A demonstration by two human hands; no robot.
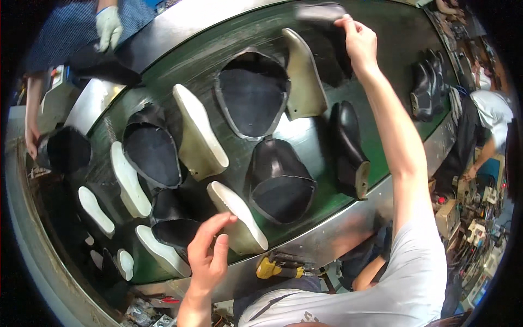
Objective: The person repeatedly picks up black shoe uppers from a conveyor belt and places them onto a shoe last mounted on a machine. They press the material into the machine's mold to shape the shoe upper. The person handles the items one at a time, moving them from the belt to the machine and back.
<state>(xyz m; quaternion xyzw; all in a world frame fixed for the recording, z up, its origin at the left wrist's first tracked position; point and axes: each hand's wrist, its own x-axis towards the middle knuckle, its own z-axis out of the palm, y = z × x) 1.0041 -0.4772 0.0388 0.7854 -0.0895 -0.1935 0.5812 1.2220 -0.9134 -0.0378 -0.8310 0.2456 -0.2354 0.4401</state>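
My right hand (360,46), arm stretched toward the far side of the conveyor belt, is closed on a dark, motion-blurred shoe piece with a greyish sole (320,13). My left hand (210,256) hovers over the near edge, thumb and fingers apart, holding nothing. Just beyond its fingertips is a beige shoe last with a white sole face (239,220). A black leather boot upper (280,182), its wide opening toward me, sits to the right of that last. Farther back lie a larger black upper (252,92) and another beige last (305,76).
More lasts (201,131) and black uppers (152,147) cover the belt's left half. Black lasted shoes (348,147) stand at right. Someone's gloved hand (109,28) is by a black boot at upper left; another hand (32,143) touches an upper. A yellow-handled tool (278,268) hangs below the metal edge.
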